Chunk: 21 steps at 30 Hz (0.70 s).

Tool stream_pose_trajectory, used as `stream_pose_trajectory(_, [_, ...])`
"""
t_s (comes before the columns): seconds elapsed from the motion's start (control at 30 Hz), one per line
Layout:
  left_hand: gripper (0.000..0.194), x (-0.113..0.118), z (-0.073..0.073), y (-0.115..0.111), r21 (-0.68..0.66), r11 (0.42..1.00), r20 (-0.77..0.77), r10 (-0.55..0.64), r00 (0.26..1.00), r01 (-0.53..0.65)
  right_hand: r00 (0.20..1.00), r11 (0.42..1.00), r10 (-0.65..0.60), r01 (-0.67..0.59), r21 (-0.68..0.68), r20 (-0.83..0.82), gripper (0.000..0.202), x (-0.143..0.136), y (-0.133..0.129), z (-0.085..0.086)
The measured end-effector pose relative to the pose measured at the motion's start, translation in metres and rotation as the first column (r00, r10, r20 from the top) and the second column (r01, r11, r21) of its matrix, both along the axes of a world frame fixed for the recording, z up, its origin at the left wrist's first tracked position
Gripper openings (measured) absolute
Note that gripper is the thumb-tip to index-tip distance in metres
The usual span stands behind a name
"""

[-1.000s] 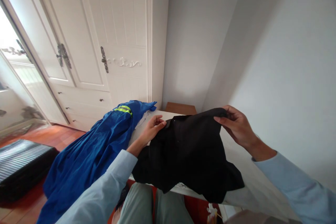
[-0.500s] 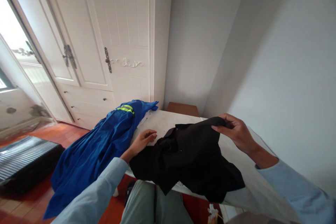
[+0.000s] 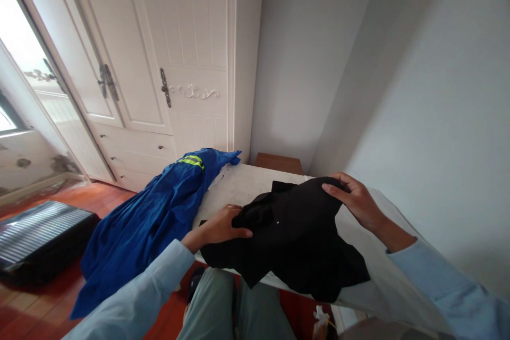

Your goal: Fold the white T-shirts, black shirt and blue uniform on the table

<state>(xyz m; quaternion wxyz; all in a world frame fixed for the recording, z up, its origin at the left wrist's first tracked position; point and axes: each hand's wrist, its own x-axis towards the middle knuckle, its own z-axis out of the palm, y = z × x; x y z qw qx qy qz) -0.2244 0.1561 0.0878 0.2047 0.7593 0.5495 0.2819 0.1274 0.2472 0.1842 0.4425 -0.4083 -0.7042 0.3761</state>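
A crumpled black shirt [image 3: 295, 234] with a small shiny button lies across the white tabletop [image 3: 255, 175], its lower corners drooping over the near edge. My right hand [image 3: 350, 196] pinches its upper right part between thumb and fingers. On the left side of the shirt, my left hand [image 3: 223, 226] has its thumb on top and its fingers curled into the bunched fabric; some fingertips are hidden by the cloth. Left of that hand, a blue garment [image 3: 159, 223] with a yellow-green reflective band drapes off the table to the floor.
A white wardrobe [image 3: 191, 37] stands behind the table, with a brown wooden piece [image 3: 279, 163] in the corner. A dark ribbed suitcase [image 3: 48, 234] lies on the red wooden floor at left. Grey walls close off the right side.
My left hand has come down and to the right, from beside the black shirt onto its bunched left part, and now grips it. My right hand keeps its hold, nearly still.
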Motion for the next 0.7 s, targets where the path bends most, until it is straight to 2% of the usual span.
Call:
stream_pose_trajectory(0.1, [0.032, 0.009, -0.007, -0.003, 0.039, 0.998, -0.063, 0.05, 0.997, -0.048, 0.981, 0.994, 0.015, -0.036, 0.105, 0.193, 0.048, -0.002, 0.005, -0.002])
stream_pose_trajectory(0.2, [0.025, 0.008, -0.004, -0.004, 0.056, 0.987, 0.117, 0.143, 0.983, -0.151, 0.928, 0.972, 0.02, -0.106, 0.211, 0.372, 0.045, 0.0, 0.004, 0.001])
stream_pose_trajectory(0.27, [0.022, 0.0, 0.006, -0.005, 0.113, 0.96, 0.32, 0.209, 0.924, -0.256, 0.908, 0.958, -0.025, -0.098, 0.27, 0.418, 0.042, 0.005, -0.001, 0.007])
stream_pose_trajectory(0.33, [0.023, -0.009, 0.02, -0.009, 0.196, 0.903, 0.482, 0.25, 0.84, -0.381, 0.909, 0.948, -0.098, -0.039, 0.317, 0.406, 0.042, 0.011, -0.007, 0.014])
stream_pose_trajectory(0.43, [0.025, -0.022, 0.04, -0.016, 0.29, 0.808, 0.571, 0.283, 0.77, -0.512, 0.907, 0.943, -0.161, 0.025, 0.332, 0.388, 0.046, 0.016, -0.013, 0.022])
stream_pose_trajectory(0.5, [0.024, -0.027, 0.047, -0.021, 0.324, 0.775, 0.571, 0.297, 0.765, -0.542, 0.899, 0.952, -0.134, 0.0, 0.305, 0.417, 0.048, 0.018, -0.015, 0.024])
stream_pose_trajectory(0.57, [0.023, -0.031, 0.051, -0.024, 0.338, 0.754, 0.573, 0.311, 0.758, -0.564, 0.884, 0.971, -0.047, -0.068, 0.227, 0.465, 0.05, 0.019, -0.015, 0.024])
stream_pose_trajectory(0.63, [0.023, -0.035, 0.054, -0.027, 0.338, 0.73, 0.593, 0.324, 0.737, -0.593, 0.865, 0.985, 0.086, -0.149, 0.089, 0.495, 0.057, 0.023, -0.015, 0.023])
stream_pose_trajectory(0.7, [0.024, -0.038, 0.057, -0.031, 0.344, 0.704, 0.621, 0.326, 0.713, -0.621, 0.817, 0.967, 0.25, -0.239, -0.088, 0.52, 0.079, 0.029, -0.017, 0.023])
